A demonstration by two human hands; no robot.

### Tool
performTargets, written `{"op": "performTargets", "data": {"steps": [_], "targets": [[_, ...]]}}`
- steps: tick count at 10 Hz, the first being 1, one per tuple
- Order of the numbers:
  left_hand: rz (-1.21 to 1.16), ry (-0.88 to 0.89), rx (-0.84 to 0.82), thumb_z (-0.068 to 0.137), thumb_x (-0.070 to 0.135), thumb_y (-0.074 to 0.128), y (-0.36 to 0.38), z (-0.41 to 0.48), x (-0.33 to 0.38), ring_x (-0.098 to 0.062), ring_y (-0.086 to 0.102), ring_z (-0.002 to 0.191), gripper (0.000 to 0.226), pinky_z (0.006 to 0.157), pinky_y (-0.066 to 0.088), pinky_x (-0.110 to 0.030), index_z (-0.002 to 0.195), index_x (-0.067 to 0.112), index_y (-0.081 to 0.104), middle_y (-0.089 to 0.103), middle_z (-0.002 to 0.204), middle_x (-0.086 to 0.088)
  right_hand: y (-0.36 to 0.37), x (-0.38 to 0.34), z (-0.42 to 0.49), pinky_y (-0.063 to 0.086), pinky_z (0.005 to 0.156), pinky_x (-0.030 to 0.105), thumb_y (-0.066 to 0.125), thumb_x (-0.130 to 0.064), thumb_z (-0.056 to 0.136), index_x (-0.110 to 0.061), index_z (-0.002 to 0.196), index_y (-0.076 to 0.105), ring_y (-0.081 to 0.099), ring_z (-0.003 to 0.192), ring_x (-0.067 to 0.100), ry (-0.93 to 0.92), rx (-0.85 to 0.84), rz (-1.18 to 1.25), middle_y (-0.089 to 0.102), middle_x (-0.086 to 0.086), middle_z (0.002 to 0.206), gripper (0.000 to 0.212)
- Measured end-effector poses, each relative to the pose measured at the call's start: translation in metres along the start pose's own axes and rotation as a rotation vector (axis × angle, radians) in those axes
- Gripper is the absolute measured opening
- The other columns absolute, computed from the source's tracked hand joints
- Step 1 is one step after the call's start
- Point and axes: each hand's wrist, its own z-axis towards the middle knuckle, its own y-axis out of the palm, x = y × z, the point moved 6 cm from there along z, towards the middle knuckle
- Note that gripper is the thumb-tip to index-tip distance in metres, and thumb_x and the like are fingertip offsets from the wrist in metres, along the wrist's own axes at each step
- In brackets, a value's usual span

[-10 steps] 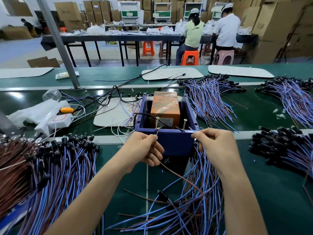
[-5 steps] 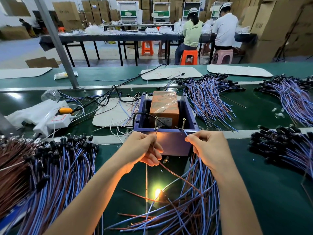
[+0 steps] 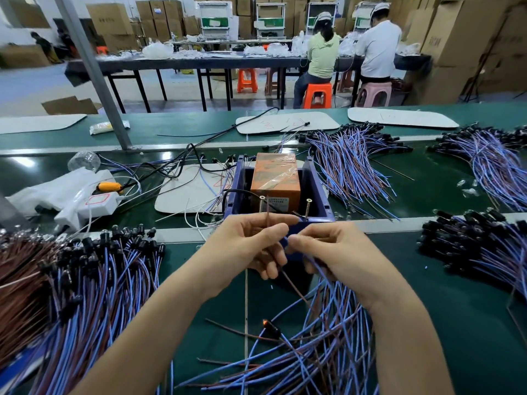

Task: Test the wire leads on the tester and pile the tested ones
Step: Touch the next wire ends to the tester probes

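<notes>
Both hands have drawn back from the tester's two screws and come together in front of it. The lamp below them blazed half a second ago and now gives only a faint orange glow.

Well to the left of the left hand, a left pile of blue and brown leads with black caps fans across the counter. Beyond that pile, farther from the person, lies a white power strip.

The left hand pinches the brown wire between thumb and forefinger. The wire's tip stands up above the fingers, close to the left screw; whether they touch cannot be told. Below the hand, the wire slants down toward the lamp.

The tester, a blue box with an orange block inside, sits just beyond both hands. The right screw stands on its near edge.

The right hand has its fingers curled and pinches the blue wire, its fingertips almost meeting those of the left hand. Under and in front of this hand sprawls a loose near pile of blue and brown leads, with the lamp at its left edge.

Well to the right of the right hand lies a right pile with black caps massed together. Two far piles spread beyond it.
</notes>
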Motion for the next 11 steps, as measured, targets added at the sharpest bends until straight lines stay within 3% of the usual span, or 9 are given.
{"op": "performTargets", "data": {"steps": [2,3,4,5,6,8,9,10,11], "targets": [[-0.043,0.106,0.105,0.075,0.026,0.061,-0.006,-0.007,0.017,-0.010,0.052,0.040,0.020,0.040,0.041,-0.015,0.079,0.008,0.069,0.061,0.056,-0.004,0.014,-0.007,-0.001,0.040,0.046,0.020,0.059,-0.017,0.092,-0.010,0.076,0.071,0.055,0.049,0.015,-0.012,-0.108,0.159,0.065,0.008,0.060,0.022],[-0.062,0.188,0.147,0.075,0.024,0.061,-0.014,-0.011,0.027,-0.011,0.053,0.041,0.016,0.041,0.042,-0.015,0.072,0.012,0.071,0.062,0.057,-0.005,0.011,0.011,0.008,0.035,0.041,0.016,0.057,-0.021,0.095,-0.009,0.078,0.072,0.048,0.042,0.010,0.059,-0.083,0.108,0.062,0.004,0.056,0.026],[-0.074,0.267,0.169,0.076,0.024,0.061,-0.023,-0.017,0.037,-0.011,0.053,0.041,0.017,0.042,0.043,-0.016,0.072,0.012,0.073,0.063,0.058,-0.006,0.018,0.035,0.014,0.035,0.039,0.017,0.066,-0.025,0.089,-0.007,0.082,0.069,0.045,0.038,0.008,0.179,-0.189,-0.133,0.060,0.002,0.055,0.020],[-0.071,0.297,0.192,0.076,0.024,0.062,-0.028,-0.021,0.043,-0.012,0.053,0.041,0.017,0.042,0.044,-0.017,0.072,0.011,0.073,0.063,0.058,-0.007,0.034,0.062,0.014,0.043,0.046,0.019,0.078,-0.035,0.077,-0.010,0.083,0.067,0.053,0.045,0.009,0.318,-0.398,-0.606,0.063,-0.002,0.062,0.028],[-0.074,0.303,0.209,0.075,0.023,0.061,-0.029,-0.024,0.046,-0.013,0.054,0.041,0.017,0.041,0.044,-0.017,0.070,0.012,0.073,0.063,0.058,-0.008,0.047,0.075,0.015,0.050,0.064,0.029,0.082,-0.035,0.073,-0.009,0.085,0.064,0.057,0.069,0.020,0.378,-0.532,-0.859,0.062,0.005,0.078,0.034],[-0.027,0.385,0.182,0.078,0.026,0.068,-0.033,-0.032,0.057,-0.012,0.054,0.041,0.014,0.042,0.044,-0.016,0.074,0.014,0.075,0.064,0.058,-0.005,0.052,0.076,0.014,0.055,0.079,0.038,0.081,-0.029,0.075,-0.002,0.095,0.069,0.065,0.098,0.028,0.368,-0.568,-0.907,0.069,0.011,0.105,0.036],[-0.144,0.559,-0.018,0.087,0.028,0.058,-0.032,-0.045,0.071,-0.015,0.056,0.044,0.023,0.044,0.045,-0.016,0.089,0.011,0.073,0.065,0.062,-0.008,0.052,0.072,0.009,0.052,0.069,0.032,0.080,-0.026,0.076,-0.009,0.080,0.070,0.063,0.080,0.020,0.339,-0.597,-0.915,0.068,0.002,0.082,0.020],[-0.696,0.449,-0.540,0.104,0.023,-0.003,-0.052,-0.052,0.080,-0.031,0.053,0.053,0.068,0.044,0.041,-0.034,0.119,-0.022,0.046,0.060,0.080,-0.036,0.036,0.057,0.003,0.041,0.050,0.020,0.076,-0.028,0.075,-0.023,0.057,0.061,0.050,0.050,0.001,0.260,-0.543,-0.862,0.055,-0.014,0.047,0.024],[-0.530,0.379,-0.218,0.095,0.004,-0.019,-0.110,-0.047,0.065,-0.040,0.061,0.064,0.078,0.064,0.052,-0.039,0.111,-0.022,0.052,0.061,0.085,-0.041,0.002,0.043,-0.005,0.038,0.049,0.018,0.072,-0.024,0.074,-0.020,0.054,0.062,0.047,0.043,0.001,0.218,-0.421,-0.723,0.060,-0.011,0.047,0.023]]}}
